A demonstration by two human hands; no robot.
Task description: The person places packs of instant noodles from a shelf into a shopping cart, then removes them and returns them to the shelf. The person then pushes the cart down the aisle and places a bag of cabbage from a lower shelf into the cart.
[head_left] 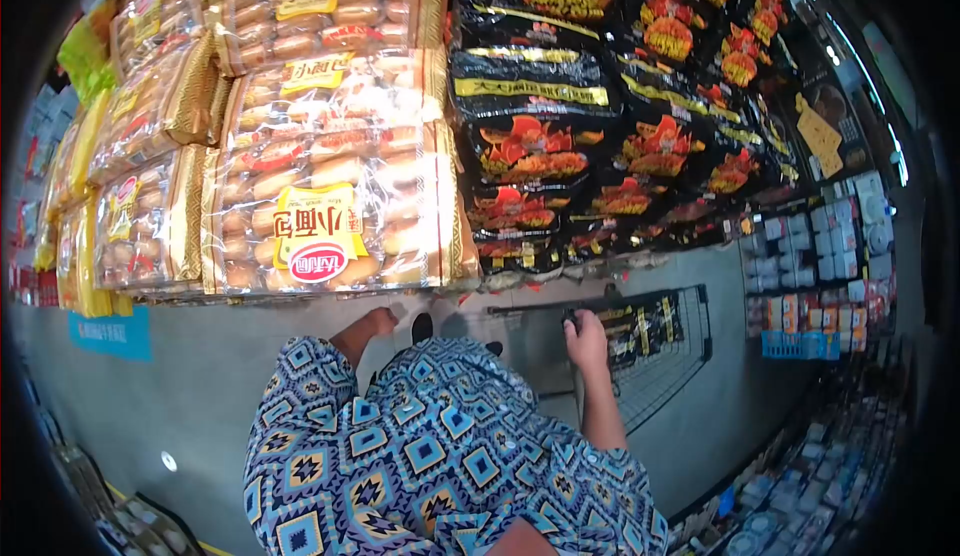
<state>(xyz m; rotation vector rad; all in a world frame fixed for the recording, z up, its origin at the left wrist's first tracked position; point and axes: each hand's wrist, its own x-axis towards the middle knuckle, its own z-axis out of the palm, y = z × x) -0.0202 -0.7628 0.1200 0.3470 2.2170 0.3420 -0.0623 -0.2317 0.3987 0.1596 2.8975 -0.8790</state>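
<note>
My right hand [586, 340] is wrapped round the handle of a shopping cart [664, 384], its thumb on top. Several black packages [640, 330] with yellow markings lie inside the wire basket. On the other side of my body, my left hand [378, 322] hangs low with its fingers loosely curled and nothing visible in it. It is just below the front edge of a display stacked with clear bags of small bread rolls [330, 206], which have yellow labels and gold edges. To their right are piled black food bags [535, 151] with red and orange pictures.
Grey floor [210, 386] surrounds me. A blue sign [112, 332] hangs at the display's lower left. On the right stand shelves of white goods [820, 246] and a blue basket [800, 346]. More packed goods [790, 496] line the lower right.
</note>
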